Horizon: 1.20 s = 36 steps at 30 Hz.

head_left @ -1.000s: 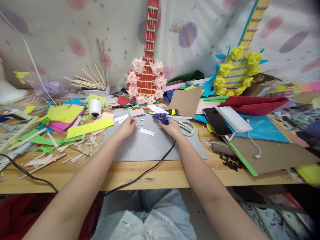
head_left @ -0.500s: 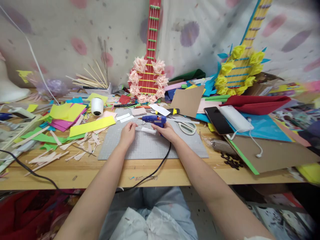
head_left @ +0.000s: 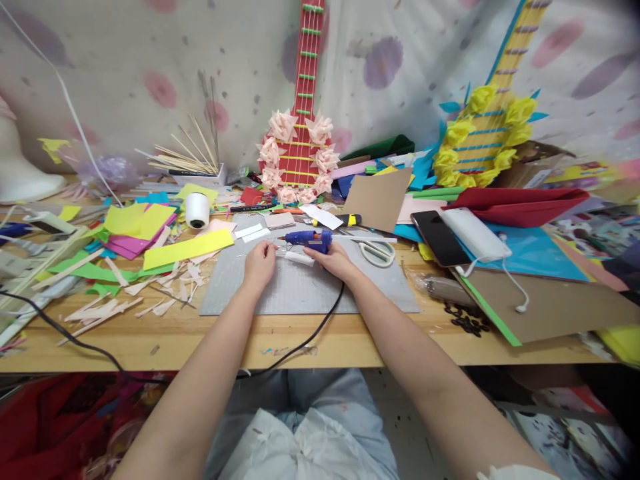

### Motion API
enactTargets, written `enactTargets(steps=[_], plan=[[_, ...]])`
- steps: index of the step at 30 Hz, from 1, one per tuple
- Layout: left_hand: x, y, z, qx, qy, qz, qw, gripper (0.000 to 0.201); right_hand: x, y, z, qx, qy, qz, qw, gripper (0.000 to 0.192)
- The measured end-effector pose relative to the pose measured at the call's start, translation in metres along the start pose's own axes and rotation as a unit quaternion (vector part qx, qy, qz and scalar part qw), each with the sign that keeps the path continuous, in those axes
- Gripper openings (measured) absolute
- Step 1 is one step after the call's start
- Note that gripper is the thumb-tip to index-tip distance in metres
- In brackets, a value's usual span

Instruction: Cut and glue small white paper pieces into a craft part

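Note:
My right hand (head_left: 334,260) is wrapped round the grip of a blue hot glue gun (head_left: 309,240), whose nozzle points left. Close to that nozzle, my left hand (head_left: 260,264) has its fingers pinched together; whatever they hold is too small to make out. Between the hands, below the gun, is a small white folded or rolled piece of paper (head_left: 299,258). A grey cutting mat (head_left: 300,293) lies under both hands. Two white paper strips (head_left: 253,232) rest near its upper left edge. The gun's black cord (head_left: 325,323) curves down over the table edge.
Scissors (head_left: 377,253) and a yellow-black utility knife (head_left: 350,219) lie right of the gun. Yellow paper (head_left: 189,249) and scraps cover the left side. A phone (head_left: 439,238) and brown cardboard (head_left: 545,307) are at right. A red paper guitar (head_left: 299,157) with pink flowers stands behind.
The camera view has shifted slightly, moving the scene a little right. My left fingertips are a bit nearer the nozzle; the right hand still holds the glue gun.

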<state>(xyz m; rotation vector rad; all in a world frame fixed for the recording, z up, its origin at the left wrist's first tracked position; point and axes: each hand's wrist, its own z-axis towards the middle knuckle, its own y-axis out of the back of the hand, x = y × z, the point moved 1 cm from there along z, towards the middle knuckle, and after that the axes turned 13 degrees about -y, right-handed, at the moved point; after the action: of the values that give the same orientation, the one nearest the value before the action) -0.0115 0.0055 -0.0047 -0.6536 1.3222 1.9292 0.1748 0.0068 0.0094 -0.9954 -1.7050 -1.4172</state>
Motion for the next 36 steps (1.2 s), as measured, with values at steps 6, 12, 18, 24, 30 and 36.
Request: enactTargets(steps=[6,12,18,24,30,36], plan=[[-0.0012,0.0006,-0.0002,0.001,0.001,-0.007,1.000,0.023,0.0016,-0.0007,-0.0007,0.006,0.018,-0.010,1.000,0.038],[-0.0006,-0.0008,0.0005,-0.013,0.002,-0.009,1.000,0.023,0.0004,-0.0012,0.0004,0.011,0.015,-0.018,1.000,0.043],[0.0010,-0.0021,0.0004,-0.017,-0.008,-0.010,1.000,0.023,-0.0015,-0.0025,0.0020,0.013,0.021,-0.021,0.999,0.042],[0.0009,-0.0023,0.0004,-0.020,-0.002,-0.008,1.000,0.023,-0.0012,-0.0024,0.0019,0.010,0.028,-0.018,0.999,0.042],[0.0011,-0.0020,0.0004,-0.019,-0.001,-0.008,1.000,0.022,-0.0009,-0.0021,0.0018,0.007,0.021,-0.014,1.000,0.039],[0.0013,-0.0023,-0.0001,-0.021,-0.005,-0.007,1.000,0.022,-0.0023,-0.0019,0.0026,0.002,0.006,-0.002,1.000,0.039]])
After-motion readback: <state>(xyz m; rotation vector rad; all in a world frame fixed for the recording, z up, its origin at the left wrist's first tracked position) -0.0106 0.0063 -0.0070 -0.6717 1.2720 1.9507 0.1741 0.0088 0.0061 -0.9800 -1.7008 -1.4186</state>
